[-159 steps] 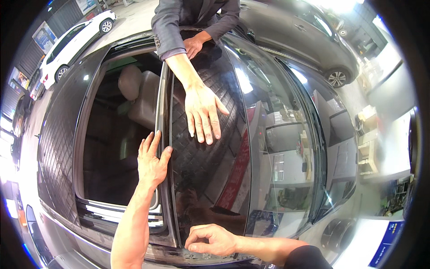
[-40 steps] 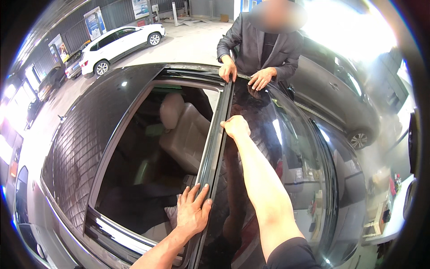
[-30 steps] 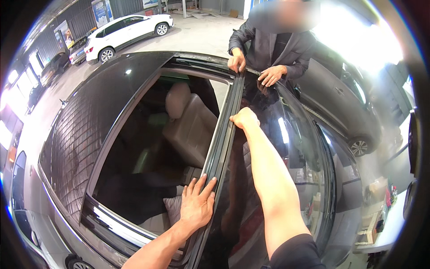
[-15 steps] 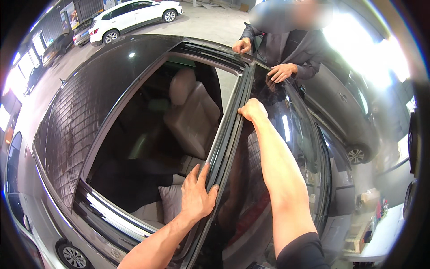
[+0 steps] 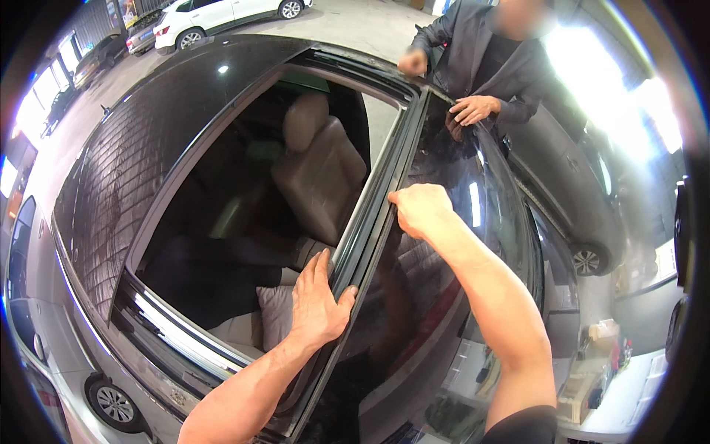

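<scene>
A dark car roof (image 5: 192, 118) has a large rectangular sunroof opening. Along its right side run parallel black trim strips (image 5: 373, 194), bordering the dark windshield glass (image 5: 436, 288). My left hand (image 5: 319, 305) lies across the near part of these strips, fingers spread and thumb by the windshield edge. Farther along the same edge, my right hand (image 5: 423, 210) is closed, its thumb and curled fingers pinching the windshield edge; the fingertips are partly hidden. Through the opening show a grey seat (image 5: 318, 174) and a light cushion (image 5: 275, 314).
A co-worker in a dark jacket (image 5: 473, 44) stands at the far corner, one hand (image 5: 477, 109) on the glass and the other (image 5: 414, 63) blurred. A white car (image 5: 222, 18) is parked behind, a dark car (image 5: 562, 170) to the right. A cluttered white table (image 5: 629, 399) stands at lower right.
My right hand has slid nearer along the windshield edge, its elbow bending outward. My left hand keeps its place on the strips. The co-worker's left-hand-side hand has shifted, and the view has tilted slightly.
</scene>
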`<state>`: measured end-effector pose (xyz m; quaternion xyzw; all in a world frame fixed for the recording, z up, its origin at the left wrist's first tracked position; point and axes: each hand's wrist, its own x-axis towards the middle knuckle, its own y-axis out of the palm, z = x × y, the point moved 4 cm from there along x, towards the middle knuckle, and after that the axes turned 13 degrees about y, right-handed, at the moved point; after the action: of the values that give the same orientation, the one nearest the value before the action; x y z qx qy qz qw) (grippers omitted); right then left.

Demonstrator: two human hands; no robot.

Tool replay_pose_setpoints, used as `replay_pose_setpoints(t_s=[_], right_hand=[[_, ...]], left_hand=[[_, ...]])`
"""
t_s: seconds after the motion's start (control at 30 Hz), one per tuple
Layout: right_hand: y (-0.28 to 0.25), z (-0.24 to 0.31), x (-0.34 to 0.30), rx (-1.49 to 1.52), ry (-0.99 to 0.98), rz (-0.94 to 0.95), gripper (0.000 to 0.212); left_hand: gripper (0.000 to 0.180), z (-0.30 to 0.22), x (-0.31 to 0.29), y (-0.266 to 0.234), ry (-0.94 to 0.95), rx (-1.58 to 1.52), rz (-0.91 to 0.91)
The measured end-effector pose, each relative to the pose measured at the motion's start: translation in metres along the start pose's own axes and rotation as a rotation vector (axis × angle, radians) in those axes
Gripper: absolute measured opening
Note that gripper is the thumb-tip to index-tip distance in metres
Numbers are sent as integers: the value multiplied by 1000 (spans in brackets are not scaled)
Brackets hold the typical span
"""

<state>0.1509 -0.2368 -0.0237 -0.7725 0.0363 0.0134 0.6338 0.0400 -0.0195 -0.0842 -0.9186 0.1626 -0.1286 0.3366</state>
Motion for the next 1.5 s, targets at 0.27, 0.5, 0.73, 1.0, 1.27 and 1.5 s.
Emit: replay_pose_setpoints(t_s=[0.27,0.5,0.73,1.0,1.27,1.5], right_hand=[[5,-2,17,-40,-20,138,17],[-3,-7,22,-60,-3,272,33],[-8,-5,22,-73,-18,279,37],[-5,-1,21,-65,-62,257,55],[-14,12,12,100,-92,326,53],[17,-25,43,121,-168,353,62]], left_hand=[[74,-2,-1,0,-57,-12,1],[71,-3,-6,4,-9,-14,-36],[55,4,-13,0,167,-125,-159],[22,-72,-108,-67,567,-234,93],[32,-19,-288,-108,-614,-324,635],[58,-8,-328,-82,-1143,-999,183]])
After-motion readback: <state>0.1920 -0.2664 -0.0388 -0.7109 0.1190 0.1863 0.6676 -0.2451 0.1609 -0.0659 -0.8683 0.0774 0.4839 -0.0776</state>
